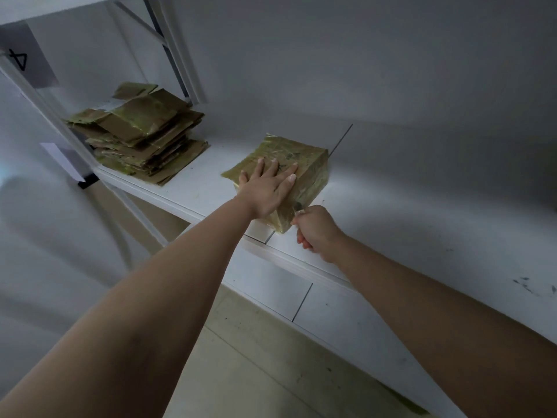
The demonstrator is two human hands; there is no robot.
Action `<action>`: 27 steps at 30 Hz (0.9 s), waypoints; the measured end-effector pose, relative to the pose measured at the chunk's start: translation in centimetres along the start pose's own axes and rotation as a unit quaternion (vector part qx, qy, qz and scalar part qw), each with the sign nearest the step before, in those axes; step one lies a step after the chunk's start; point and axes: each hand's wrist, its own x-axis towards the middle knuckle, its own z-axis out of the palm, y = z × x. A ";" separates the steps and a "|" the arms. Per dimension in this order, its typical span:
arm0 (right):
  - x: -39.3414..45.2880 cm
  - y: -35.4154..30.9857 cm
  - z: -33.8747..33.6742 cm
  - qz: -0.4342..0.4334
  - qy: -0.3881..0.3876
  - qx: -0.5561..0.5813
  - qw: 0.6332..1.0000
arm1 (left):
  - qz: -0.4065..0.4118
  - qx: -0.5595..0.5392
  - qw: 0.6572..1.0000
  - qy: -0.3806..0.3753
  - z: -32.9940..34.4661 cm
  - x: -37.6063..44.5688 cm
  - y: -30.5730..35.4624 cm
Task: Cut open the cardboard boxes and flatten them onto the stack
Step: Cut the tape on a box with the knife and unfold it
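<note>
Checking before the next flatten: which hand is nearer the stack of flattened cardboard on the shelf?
Left. The left hand lies flat on top of the taped box, on the side facing the stack of flattened cardboard. The right hand grips a cutter at the box's near corner, farther from the stack.

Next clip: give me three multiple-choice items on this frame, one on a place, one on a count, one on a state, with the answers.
1. Where does the stack of flattened brown cardboard lie on the white shelf?
A. left of the taped box
B. right of it
C. on top of it

2. How many unflattened tape-wrapped cardboard boxes show?
A. one
B. two
C. three

3. How is the left hand?
A. gripping the box's corner
B. flat on the box's top, fingers straight
C. off the box

Answers:
1 A, the stack sits nearer the shelf's left post.
2 A, only one box stands whole.
3 B, its fingers spread over the top while the right hand grips a small cutter at the box's near side.
</note>
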 end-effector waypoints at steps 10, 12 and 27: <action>-2.3 0.6 -1.6 -0.058 -0.083 -0.126 0.987 | 0.036 0.003 0.999 -0.040 -1.2 -0.9 -0.4; -1.9 0.8 -3.3 -0.079 -0.076 -0.169 0.979 | 0.059 -0.003 0.996 -0.070 -2.1 -0.9 -0.8; 1.2 3.6 -6.2 -0.269 0.188 -0.487 0.810 | 0.119 -0.076 0.988 -0.064 -2.5 -1.1 -2.3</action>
